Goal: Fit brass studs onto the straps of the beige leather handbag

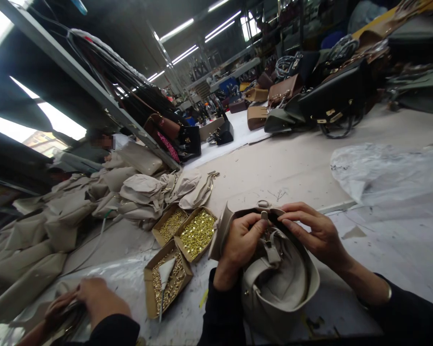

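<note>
A beige handbag [285,300] stands on the worktable in front of me, its mouth turned up toward me and the pale lining showing. At the bag's far side, my left hand [240,240] pinches a small leather tab [264,216] between thumb and finger. My right hand [315,233] grips the upper edge of the handbag just to the right of the tab, thumb and fingers closed on it. A strap with a metal clip [273,252] hangs over the opening below my left hand.
Cardboard trays of gold hardware, including one of shiny gold pieces [197,233] and one holding a white pointed tool [166,274], sit left. A co-worker's hands [90,298] work at lower left. Beige bags [57,216] are piled beyond; black bags [335,98] and plastic sheeting [382,173] lie right.
</note>
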Motion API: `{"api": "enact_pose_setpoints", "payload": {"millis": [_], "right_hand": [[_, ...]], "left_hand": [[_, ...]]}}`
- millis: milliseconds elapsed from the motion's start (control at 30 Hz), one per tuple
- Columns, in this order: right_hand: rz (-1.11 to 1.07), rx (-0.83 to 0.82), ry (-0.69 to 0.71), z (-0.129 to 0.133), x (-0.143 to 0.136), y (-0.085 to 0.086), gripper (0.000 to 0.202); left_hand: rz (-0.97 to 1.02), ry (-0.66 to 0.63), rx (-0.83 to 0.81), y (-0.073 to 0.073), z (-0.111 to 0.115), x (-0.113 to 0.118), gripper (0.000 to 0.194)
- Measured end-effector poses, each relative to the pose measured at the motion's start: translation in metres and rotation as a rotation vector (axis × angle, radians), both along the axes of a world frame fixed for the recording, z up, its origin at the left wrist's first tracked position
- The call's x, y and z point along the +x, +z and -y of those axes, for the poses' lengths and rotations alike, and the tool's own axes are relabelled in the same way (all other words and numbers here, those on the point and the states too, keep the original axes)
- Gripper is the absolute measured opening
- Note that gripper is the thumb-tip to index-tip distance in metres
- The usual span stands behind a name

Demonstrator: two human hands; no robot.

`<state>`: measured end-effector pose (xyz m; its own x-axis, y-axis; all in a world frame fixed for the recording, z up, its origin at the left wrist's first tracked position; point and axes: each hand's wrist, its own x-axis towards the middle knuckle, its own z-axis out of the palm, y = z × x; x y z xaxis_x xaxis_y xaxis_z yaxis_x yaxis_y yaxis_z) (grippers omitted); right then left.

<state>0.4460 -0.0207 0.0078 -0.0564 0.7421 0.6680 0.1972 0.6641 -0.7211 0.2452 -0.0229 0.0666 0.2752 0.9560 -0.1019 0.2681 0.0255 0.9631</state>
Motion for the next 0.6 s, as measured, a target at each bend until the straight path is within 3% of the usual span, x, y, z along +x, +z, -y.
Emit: {"api": "enact_pose_setpoints", "payload": {"millis": [200,433,600], "right_hand": [[0.056,0.008,-0.002,0.002,0.003,-0.006,0.014],[0.083,-0.060,-0.011,0.001,0.003,-0.014,0.013],[0.144,-0.055,-0.005,0.002,0.002,-0.003,0.012]], "left_hand": [[-0.087,0.162,0.126,-0.009,0.005,0.009,0.025],[0.052,0.185,0.093,-0.014,0.001,0.006,0.024],[0.058,0.183,0.125,-0.020,-0.004,0.002,0.025]]}}
